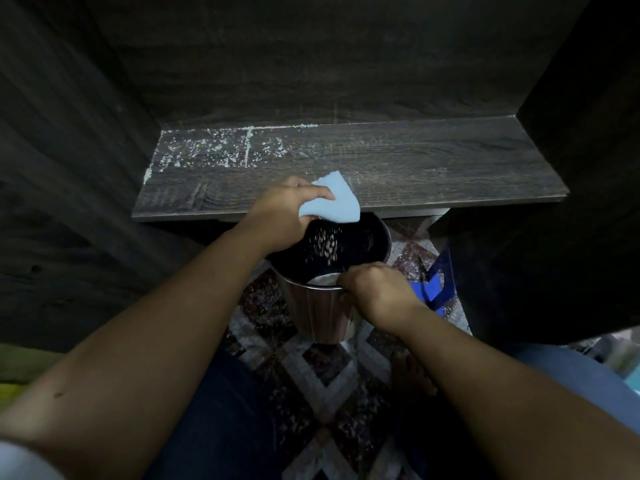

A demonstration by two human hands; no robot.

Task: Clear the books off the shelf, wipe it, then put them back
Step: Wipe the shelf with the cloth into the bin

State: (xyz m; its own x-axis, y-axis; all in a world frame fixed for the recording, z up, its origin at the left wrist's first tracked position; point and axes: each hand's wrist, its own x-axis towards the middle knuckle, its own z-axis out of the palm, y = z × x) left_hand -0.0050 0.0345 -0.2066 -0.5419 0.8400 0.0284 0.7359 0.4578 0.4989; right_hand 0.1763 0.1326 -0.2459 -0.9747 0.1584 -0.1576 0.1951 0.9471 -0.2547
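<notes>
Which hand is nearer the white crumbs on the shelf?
Left. Left hand holds the cloth at the shelf edge near the crumbs; right hand grips the bin rim, farther below.

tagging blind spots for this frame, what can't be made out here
Head view only:
- Books: none in frame; where they sit is outside it.
- Bin inside: too dark to see its bottom; left hand and cloth cover its far rim.
- Right hand fingertips: hidden over the bin's rim.
- Blue thing on the floor: cut off by the cabinet side, blurred.
- Shelf right end: shadowed, dust unclear.
</notes>
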